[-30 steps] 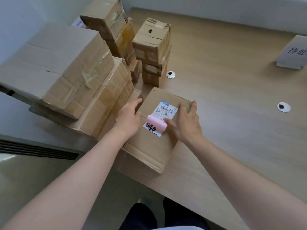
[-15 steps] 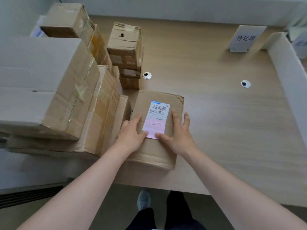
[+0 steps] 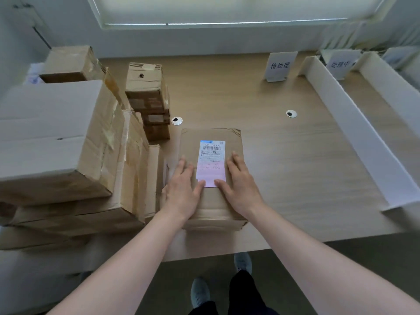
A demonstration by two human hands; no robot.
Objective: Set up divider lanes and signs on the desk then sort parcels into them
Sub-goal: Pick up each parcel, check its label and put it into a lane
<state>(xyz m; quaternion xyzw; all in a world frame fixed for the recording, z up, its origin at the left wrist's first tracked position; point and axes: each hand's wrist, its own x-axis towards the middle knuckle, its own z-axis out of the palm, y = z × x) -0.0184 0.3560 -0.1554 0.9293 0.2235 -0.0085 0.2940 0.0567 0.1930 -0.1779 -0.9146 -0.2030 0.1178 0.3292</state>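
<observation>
A flat brown parcel (image 3: 211, 208) lies on the wooden desk (image 3: 284, 155) near its front edge, with a white shipping label and a pink note (image 3: 211, 169) on top. My left hand (image 3: 181, 189) rests flat on the parcel left of the note, its thumb touching the note's lower edge. My right hand (image 3: 241, 187) lies flat on the right side, thumb on the note too. A white divider (image 3: 354, 137) runs along the desk at right, with a second divider (image 3: 391, 83) beyond it. Two white signs (image 3: 279, 67) (image 3: 341, 64) stand at the back.
Stacked cardboard boxes (image 3: 56, 142) fill the left side, with a smaller stack (image 3: 147, 98) behind the parcel. Two round cable grommets (image 3: 176, 120) (image 3: 291, 113) sit in the desk. My feet show on the floor below the desk's front edge.
The pink note was rolled up on the label a second ago; it now lies flat. Both hands moved down to the note's lower corners, and the view tilted up toward the dividers.
</observation>
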